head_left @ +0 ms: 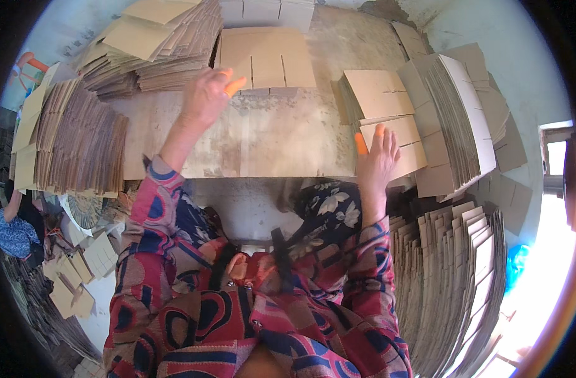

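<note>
Orange covers sit on the thumb and a fingertip of each hand. My left hand (206, 97) is over the table at the near left corner of a pile of slotted cardboard sheets (268, 53). Its thumb and index finger are apart with nothing seen between them; the other fingers are partly hidden. My right hand (377, 157) lies with fingers stretched out on a slotted cardboard piece (404, 142) at the table's right front. Behind that piece, a stack of similar cardboard pieces (377, 91) shows, and the two overlap.
Tall cardboard stacks stand on the table's left (80, 135), far left (168, 57) and right (455, 120). More upright cardboard sheets (439, 264) fill the space beside my right arm. The wooden table (275, 138) ends just before my knees. At far left another person (16, 230) is partly visible.
</note>
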Motion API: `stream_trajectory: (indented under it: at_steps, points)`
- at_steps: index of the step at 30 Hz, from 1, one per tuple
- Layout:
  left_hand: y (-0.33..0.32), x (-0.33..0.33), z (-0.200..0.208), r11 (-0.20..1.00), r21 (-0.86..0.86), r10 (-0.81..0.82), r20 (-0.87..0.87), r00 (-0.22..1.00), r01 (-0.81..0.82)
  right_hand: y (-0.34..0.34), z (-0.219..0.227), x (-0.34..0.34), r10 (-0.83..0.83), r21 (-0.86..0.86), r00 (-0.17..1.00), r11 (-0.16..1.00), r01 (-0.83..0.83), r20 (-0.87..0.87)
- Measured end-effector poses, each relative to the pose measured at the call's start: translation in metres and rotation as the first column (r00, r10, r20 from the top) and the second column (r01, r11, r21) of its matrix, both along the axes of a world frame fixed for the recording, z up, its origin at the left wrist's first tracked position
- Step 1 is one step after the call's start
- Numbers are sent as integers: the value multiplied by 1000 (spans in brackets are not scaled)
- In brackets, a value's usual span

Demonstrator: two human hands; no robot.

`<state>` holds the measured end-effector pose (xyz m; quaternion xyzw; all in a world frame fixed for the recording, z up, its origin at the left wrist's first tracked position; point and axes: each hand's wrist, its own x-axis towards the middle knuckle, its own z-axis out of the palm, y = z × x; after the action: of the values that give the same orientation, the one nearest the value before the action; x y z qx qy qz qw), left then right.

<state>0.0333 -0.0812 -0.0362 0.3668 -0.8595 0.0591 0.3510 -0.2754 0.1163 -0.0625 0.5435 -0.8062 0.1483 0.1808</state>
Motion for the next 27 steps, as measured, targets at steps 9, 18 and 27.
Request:
stream_trajectory:
  at_steps: [9,18,27]
  points:
    - [-15,-58,-40,971,230,14,205,979,-62,-98,-2,-42,-206,383,977,900,208,-45]
    - [-41,-63,-68,980,183,-139,370,919,74,-110,-8,-83,132,465,983,867,-177,129]
    - [-28,-60,15,994,-108,6,11,1000,-5,-113,-14,-86,85,402,980,903,-151,179]
